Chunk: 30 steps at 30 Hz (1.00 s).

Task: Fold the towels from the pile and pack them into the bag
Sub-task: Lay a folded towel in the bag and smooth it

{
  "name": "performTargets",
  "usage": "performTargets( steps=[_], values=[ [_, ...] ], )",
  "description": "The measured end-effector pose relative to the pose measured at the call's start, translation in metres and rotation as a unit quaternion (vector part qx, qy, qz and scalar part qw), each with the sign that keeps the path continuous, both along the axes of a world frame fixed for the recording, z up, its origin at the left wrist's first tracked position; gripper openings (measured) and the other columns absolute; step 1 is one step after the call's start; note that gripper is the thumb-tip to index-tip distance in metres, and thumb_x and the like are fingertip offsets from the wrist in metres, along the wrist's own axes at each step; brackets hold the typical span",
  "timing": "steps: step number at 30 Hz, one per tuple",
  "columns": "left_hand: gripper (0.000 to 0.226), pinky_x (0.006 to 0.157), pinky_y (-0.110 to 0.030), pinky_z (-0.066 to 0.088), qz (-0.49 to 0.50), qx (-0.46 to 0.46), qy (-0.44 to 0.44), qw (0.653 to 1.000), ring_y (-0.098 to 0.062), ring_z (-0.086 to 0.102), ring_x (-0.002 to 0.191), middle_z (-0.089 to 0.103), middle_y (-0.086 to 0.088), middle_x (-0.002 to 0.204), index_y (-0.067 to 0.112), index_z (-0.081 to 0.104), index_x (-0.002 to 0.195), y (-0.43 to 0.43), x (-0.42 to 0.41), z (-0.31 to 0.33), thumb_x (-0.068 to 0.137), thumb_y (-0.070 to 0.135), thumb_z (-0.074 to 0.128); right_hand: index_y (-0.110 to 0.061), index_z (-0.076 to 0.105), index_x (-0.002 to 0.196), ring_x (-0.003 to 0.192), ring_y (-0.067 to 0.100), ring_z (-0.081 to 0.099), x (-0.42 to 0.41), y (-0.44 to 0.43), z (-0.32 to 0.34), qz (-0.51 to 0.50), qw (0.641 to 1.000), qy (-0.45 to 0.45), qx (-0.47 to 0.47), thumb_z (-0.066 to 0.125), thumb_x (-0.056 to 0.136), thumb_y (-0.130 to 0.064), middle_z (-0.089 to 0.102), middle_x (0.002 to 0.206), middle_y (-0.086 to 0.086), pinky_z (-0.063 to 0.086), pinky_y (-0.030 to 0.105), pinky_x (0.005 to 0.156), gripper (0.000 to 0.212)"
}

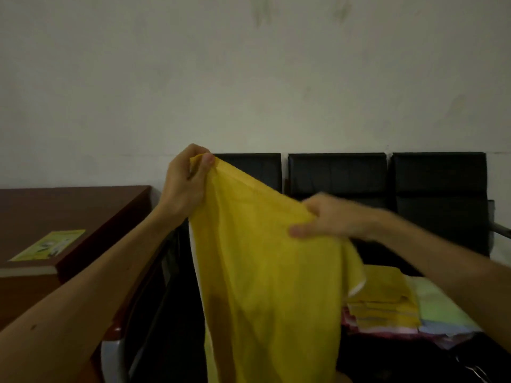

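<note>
A yellow towel hangs in the air in front of me, held up by both hands. My left hand pinches its top left corner, raised high. Further right and lower, my right hand, blurred, grips the towel's upper edge. The cloth drapes down out of the bottom of the frame. Behind it at the right lies a pile of towels, yellow on top, with pale green, pink and light blue ones beneath. No bag can be made out.
A row of black padded seats stands against the pale wall; the pile rests on one. A brown wooden desk at the left carries a green and yellow booklet. A metal armrest juts at the far right.
</note>
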<state>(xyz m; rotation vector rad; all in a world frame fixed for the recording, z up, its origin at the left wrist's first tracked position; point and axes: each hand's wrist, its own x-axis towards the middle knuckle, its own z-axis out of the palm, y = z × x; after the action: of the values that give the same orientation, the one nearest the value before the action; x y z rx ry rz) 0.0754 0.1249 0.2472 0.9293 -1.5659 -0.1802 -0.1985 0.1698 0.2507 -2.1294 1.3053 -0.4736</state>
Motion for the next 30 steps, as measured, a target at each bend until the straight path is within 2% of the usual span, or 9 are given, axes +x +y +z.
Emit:
performTargets(
  steps=[2,4,6,8,10,15,21,26,30],
  values=[
    [0.012,0.065,-0.016,0.039,0.017,0.017,-0.029,0.999,0.004,0.051,0.077,0.056,0.011,0.085,0.017,0.059,0.097,-0.007,0.014,-0.011,0.103,0.022,0.05,-0.019,0.071,0.095,0.083,0.016,0.071,-0.017,-0.008,0.021,-0.042,0.997,-0.021,-0.056,0.076,0.068,-0.051,0.074,0.092,-0.002,0.055,0.027,0.075,0.042],
    [0.012,0.066,-0.02,0.038,0.023,0.035,-0.043,0.998,0.001,0.05,0.077,0.055,0.012,0.084,0.016,0.059,0.098,-0.011,0.021,-0.022,0.103,0.023,0.05,-0.018,0.066,0.087,0.08,0.017,0.065,-0.028,-0.023,0.024,-0.063,0.989,0.066,-0.115,0.076,0.075,-0.048,0.068,0.087,0.001,0.049,0.029,0.07,0.034],
    [0.012,0.065,-0.018,0.038,0.031,0.036,-0.048,0.998,0.003,0.05,0.075,0.055,0.013,0.082,0.016,0.059,0.097,-0.014,0.023,-0.029,0.102,0.023,0.051,-0.021,0.062,0.085,0.082,0.016,0.061,-0.034,-0.037,0.018,-0.079,0.976,0.152,-0.133,0.073,0.081,-0.046,0.063,0.089,-0.001,0.044,0.029,0.068,0.028],
    [0.013,0.068,-0.017,0.04,0.041,0.044,-0.032,0.998,0.004,0.051,0.078,0.057,0.011,0.085,0.015,0.061,0.098,-0.019,0.027,-0.034,0.102,0.024,0.052,-0.026,0.058,0.084,0.083,0.015,0.059,-0.037,-0.042,0.014,-0.087,0.973,0.172,-0.129,0.069,0.086,-0.045,0.06,0.09,-0.004,0.042,0.026,0.066,0.022],
    [0.015,0.072,-0.022,0.045,0.051,0.067,-0.013,0.996,-0.001,0.053,0.081,0.06,0.006,0.089,0.014,0.062,0.101,-0.025,0.034,-0.041,0.101,0.026,0.053,-0.023,0.061,0.085,0.082,0.015,0.06,-0.042,-0.044,0.012,-0.083,0.979,0.149,-0.109,0.068,0.086,-0.043,0.061,0.088,-0.003,0.043,0.024,0.066,0.021],
    [0.019,0.075,-0.031,0.048,0.068,0.126,-0.01,0.99,-0.006,0.056,0.082,0.063,0.001,0.09,0.015,0.065,0.102,-0.034,0.043,-0.056,0.1,0.031,0.054,-0.015,0.071,0.093,0.085,0.017,0.067,-0.044,-0.046,0.009,-0.101,0.991,0.079,-0.026,0.073,0.07,-0.051,0.07,0.093,0.001,0.054,0.028,0.073,0.043],
    [0.019,0.074,-0.03,0.05,0.054,0.159,0.067,0.984,-0.011,0.059,0.082,0.064,0.002,0.088,0.015,0.068,0.094,-0.036,0.036,-0.058,0.096,0.032,0.061,-0.01,0.073,0.1,0.085,0.02,0.072,-0.04,-0.049,0.001,-0.138,0.985,-0.062,0.077,0.078,0.06,-0.047,0.075,0.094,0.004,0.055,0.03,0.069,0.055],
    [0.014,0.085,-0.034,0.052,0.026,0.211,0.13,0.969,-0.015,0.061,0.094,0.064,0.002,0.098,0.02,0.067,0.092,-0.032,0.023,-0.056,0.095,0.033,0.062,-0.007,0.069,0.102,0.074,0.018,0.074,-0.021,-0.046,-0.006,-0.149,0.96,-0.177,0.158,0.075,0.065,-0.039,0.076,0.088,0.004,0.057,0.03,0.06,0.049],
    [0.015,0.086,-0.037,0.052,-0.011,0.241,0.148,0.959,-0.019,0.062,0.097,0.063,-0.002,0.102,0.022,0.068,0.088,-0.023,0.006,-0.05,0.094,0.035,0.064,-0.005,0.071,0.102,0.079,0.019,0.074,-0.004,-0.038,-0.01,-0.124,0.943,-0.238,0.196,0.075,0.069,-0.035,0.077,0.093,0.007,0.06,0.03,0.066,0.045]
  ],
)
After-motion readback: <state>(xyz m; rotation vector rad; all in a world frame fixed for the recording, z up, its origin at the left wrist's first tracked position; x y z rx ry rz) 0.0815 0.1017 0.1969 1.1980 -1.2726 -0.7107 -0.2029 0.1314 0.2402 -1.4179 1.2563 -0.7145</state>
